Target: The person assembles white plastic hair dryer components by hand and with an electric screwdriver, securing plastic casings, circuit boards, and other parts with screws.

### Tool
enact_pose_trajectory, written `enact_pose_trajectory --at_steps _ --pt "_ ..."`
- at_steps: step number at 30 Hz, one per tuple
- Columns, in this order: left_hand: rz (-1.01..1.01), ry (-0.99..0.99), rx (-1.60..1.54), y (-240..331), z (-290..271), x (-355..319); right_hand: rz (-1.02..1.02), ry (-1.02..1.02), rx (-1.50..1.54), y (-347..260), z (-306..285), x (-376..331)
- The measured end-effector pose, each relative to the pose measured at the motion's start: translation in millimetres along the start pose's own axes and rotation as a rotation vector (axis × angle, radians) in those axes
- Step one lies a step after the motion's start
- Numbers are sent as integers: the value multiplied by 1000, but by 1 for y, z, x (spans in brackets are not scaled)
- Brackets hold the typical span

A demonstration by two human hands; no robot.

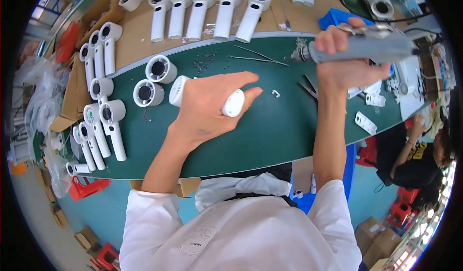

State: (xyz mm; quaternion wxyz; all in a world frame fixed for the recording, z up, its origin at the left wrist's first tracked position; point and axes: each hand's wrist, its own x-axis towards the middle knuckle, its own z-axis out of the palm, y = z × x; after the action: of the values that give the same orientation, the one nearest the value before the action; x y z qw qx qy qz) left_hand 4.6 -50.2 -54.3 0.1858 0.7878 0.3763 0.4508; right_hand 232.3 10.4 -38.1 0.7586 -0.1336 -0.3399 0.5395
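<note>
My left hand [205,100] is closed around a white handheld fan [234,103] held just over the green table. The fan's round head pokes out left of the hand, and its handle end shows between thumb and forefinger. At the right, raised above the table, my right hand [348,73] grips a grey electric screwdriver [359,48], its tip turned to the left. A small white plastic part [275,93] lies between the hands. Tweezers [260,59] and a scatter of small dark screws [205,62] are on the table beyond my left hand.
Two loose fan heads [148,93] stand left of my left hand. White fans line the far edge [197,13] and left side [112,116]. Pliers [310,87] and white shell parts [365,123] lie at the right. Another person [415,150] sits at far right.
</note>
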Motion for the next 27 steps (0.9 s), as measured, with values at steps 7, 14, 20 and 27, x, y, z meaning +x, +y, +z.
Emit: enact_pose_trajectory --at_steps 7,14,20,27 --pt "88 135 14 7 -6 1 56 -413 317 -9 70 -7" --pt "234 170 -1 1 -6 2 31 -418 351 -8 66 -21" --pt "221 109 42 -2 -5 1 -12 -400 319 -3 61 -22" --pt "178 86 -8 -1 -5 2 -39 -421 255 -5 58 -22"
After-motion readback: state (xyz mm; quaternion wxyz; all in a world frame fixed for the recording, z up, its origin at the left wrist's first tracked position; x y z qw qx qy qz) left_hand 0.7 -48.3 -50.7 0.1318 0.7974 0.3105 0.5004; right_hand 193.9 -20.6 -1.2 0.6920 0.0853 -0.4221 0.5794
